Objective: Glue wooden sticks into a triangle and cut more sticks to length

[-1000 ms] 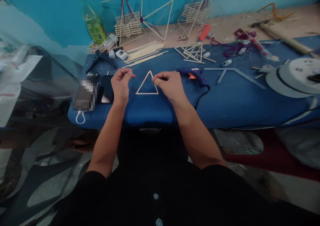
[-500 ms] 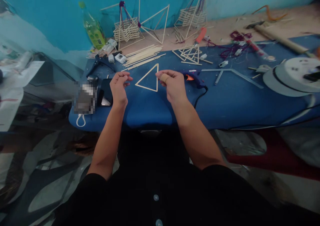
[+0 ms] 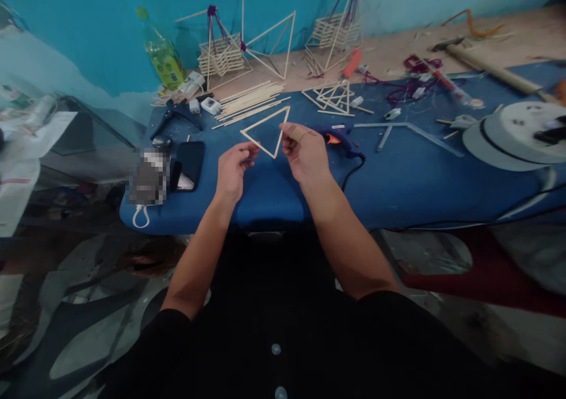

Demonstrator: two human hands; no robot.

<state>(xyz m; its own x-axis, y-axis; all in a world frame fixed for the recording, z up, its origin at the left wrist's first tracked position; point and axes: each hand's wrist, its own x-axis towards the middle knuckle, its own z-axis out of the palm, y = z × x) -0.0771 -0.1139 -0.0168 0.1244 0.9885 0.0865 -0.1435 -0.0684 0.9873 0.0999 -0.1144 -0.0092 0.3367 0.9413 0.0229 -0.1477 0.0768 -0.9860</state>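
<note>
Right hand pinches stick triangle; glue gun beside.

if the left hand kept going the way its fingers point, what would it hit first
Probably the stick triangle held by the right hand; the left hand points up-right toward its near corner, though depth is unclear.

At the centre of the frame the right hand pinches one side of a stick triangle, lifted and tilted above the blue table. The left hand sits just left of it, fingers curled near the triangle's lower edge. A blue glue gun lies just right of the right hand; loose sticks lie above; a dark phone lies left.
</note>
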